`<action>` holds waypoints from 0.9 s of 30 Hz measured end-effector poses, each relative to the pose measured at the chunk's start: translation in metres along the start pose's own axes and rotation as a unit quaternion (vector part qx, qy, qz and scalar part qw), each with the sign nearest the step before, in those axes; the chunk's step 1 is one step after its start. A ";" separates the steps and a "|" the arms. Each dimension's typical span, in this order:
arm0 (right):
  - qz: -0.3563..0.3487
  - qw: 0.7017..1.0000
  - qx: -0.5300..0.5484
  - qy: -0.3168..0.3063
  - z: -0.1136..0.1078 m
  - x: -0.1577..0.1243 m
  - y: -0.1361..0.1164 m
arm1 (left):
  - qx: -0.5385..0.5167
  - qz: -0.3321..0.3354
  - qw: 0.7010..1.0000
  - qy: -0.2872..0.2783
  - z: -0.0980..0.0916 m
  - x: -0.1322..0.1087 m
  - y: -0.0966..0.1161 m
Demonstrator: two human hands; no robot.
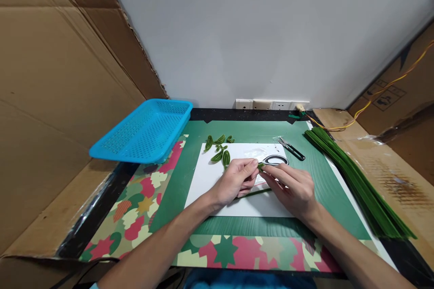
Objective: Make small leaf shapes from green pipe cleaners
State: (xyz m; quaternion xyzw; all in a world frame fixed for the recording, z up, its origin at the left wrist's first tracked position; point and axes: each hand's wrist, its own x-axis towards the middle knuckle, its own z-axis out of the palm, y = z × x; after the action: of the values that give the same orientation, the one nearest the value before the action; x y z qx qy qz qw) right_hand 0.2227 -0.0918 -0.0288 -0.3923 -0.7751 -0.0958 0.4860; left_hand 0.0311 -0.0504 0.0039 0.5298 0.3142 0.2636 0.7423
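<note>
Leaf (pixel 261 167) sits between the fingertips of left hand (pixel 239 178) and right hand (pixel 294 185), both pinching it. Mat (pixel 330 189) spreads right of the right hand, its edge near stems (pixel 354 180); beyond the left hand, well leftward, basket (pixel 145 126) shows its mesh floor.

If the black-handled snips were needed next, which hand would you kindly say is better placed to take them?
Probably the right hand: the black-handled snips lie just beyond it, while the left hand is farther from them. Both hands, though, are at a small green piece.
</note>
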 end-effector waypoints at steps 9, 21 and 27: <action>-0.037 0.999 -0.005 0.000 -0.004 -0.002 0.007 | -0.022 -0.019 1.000 -0.006 0.001 0.000 -0.001; -0.030 0.998 0.048 0.019 -0.006 0.003 0.002 | -0.019 -0.023 0.997 -0.077 -0.001 -0.002 -0.001; -0.036 0.997 0.057 0.033 -0.002 0.003 0.005 | -0.012 -0.033 0.993 -0.109 0.000 -0.003 0.001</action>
State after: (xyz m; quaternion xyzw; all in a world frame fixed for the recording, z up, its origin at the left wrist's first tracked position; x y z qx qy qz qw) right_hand 0.2269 -0.0882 -0.0268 -0.3325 -0.7763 -0.0815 0.5293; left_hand 0.0288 -0.0523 0.0054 0.5361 0.2453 0.1836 0.7866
